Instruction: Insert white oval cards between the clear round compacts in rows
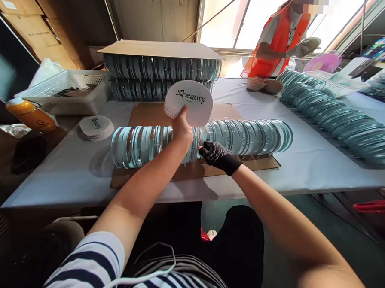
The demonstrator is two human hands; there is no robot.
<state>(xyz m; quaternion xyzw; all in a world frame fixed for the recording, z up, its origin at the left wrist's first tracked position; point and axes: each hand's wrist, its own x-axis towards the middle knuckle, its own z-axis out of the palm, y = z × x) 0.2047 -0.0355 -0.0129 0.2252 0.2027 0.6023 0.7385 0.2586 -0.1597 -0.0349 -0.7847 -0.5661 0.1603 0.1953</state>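
My left hand, bare, is closed on a stack of white rounded cards printed "beauty", held up above a long row of clear glass discs. The discs stand on edge, side by side, on a flat sheet of cardboard. My right hand wears a black dotted glove. It reaches into the middle of the row, with its fingertips at a disc there; whether it grips that disc is hidden. A second pile of the same cards lies on the table to the left.
Behind the row stand two tiers of discs under a cardboard sheet. A white basket and an orange bottle are at left. More disc rows run along the right, where a person in an orange vest stands across the table.
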